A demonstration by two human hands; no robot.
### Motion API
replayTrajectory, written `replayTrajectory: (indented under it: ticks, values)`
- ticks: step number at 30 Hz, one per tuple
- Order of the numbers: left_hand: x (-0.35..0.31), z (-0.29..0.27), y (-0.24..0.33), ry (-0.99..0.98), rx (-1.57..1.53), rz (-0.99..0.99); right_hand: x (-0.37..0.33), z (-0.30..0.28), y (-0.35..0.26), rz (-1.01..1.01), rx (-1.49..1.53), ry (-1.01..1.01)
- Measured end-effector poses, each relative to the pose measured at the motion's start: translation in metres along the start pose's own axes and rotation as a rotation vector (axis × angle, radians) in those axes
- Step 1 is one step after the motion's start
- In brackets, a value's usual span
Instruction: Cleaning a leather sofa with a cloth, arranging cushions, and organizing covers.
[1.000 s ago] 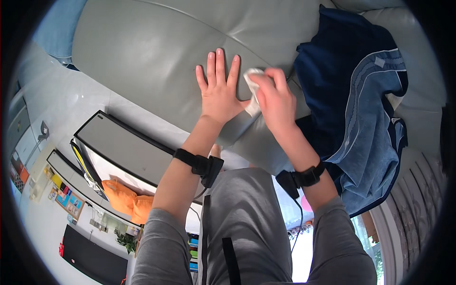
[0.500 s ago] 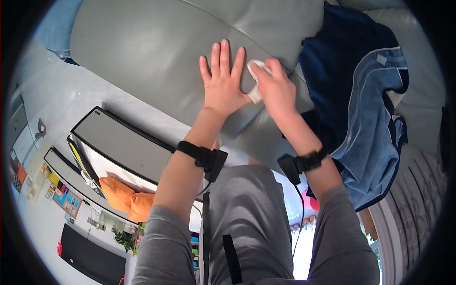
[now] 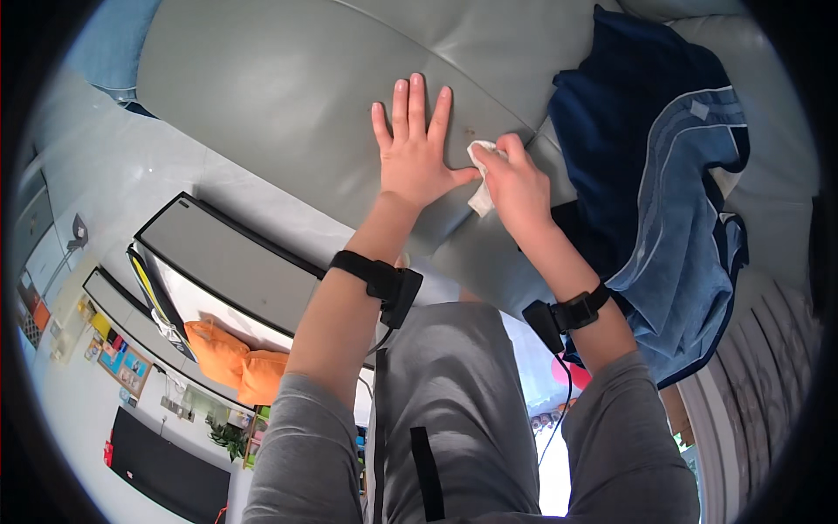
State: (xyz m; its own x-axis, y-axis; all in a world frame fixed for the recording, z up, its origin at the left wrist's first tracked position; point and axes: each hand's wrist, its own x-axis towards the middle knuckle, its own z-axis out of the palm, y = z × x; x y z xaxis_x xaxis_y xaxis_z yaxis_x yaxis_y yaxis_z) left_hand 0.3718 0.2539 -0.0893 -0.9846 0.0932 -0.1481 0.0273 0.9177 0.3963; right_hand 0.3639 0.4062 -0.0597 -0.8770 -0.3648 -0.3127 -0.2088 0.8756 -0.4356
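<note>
My left hand (image 3: 414, 157) lies flat with its fingers spread on the grey leather sofa (image 3: 262, 96). To its right, my right hand (image 3: 520, 183) pinches a small white cloth (image 3: 481, 203) against the seat, close to the left thumb. The cloth is folded or bunched, and part of it is hidden under the fingers. A small brownish spot (image 3: 470, 132) shows on the leather just beyond the cloth. Black straps with boxes sit on both my forearms.
A dark blue and lighter blue garment or blanket (image 3: 650, 175) drapes over the sofa at the right. On the left stands a grey-topped table (image 3: 231, 262) with a black edge, and an orange cushion (image 3: 229, 358) lies by it. Blue fabric (image 3: 109, 48) shows at the far left.
My right hand has drawn the cloth a little toward me and to the right, and the brownish spot now shows. My left hand stays nearly in place.
</note>
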Motion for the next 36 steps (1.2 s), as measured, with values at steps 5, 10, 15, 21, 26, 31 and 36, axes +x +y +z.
replayTrajectory:
  ticks: [5,10,15,21,26,31,36]
  values:
    - [-0.001,0.005,-0.008,0.041,0.032,-0.014,0.025,-0.020,-0.020,-0.104,0.064,0.174]
    - [-0.001,0.002,0.002,0.050,-0.003,-0.009,0.014,-0.001,-0.008,-0.026,-0.001,0.077]
    - [-0.003,0.002,-0.005,0.002,0.035,-0.032,0.012,-0.015,-0.013,-0.033,0.045,-0.047]
    - [0.003,0.001,-0.002,0.038,0.001,-0.006,0.017,-0.002,-0.006,-0.043,-0.045,0.017]
    - [-0.003,-0.002,-0.005,0.020,-0.033,-0.034,0.001,-0.019,-0.006,0.020,-0.029,-0.165]
    - [0.003,0.003,-0.002,0.061,-0.012,-0.009,0.037,-0.005,-0.009,-0.116,-0.013,0.088]
    - [-0.002,-0.004,-0.003,-0.010,-0.031,-0.021,0.002,-0.004,-0.004,-0.037,-0.010,-0.017]
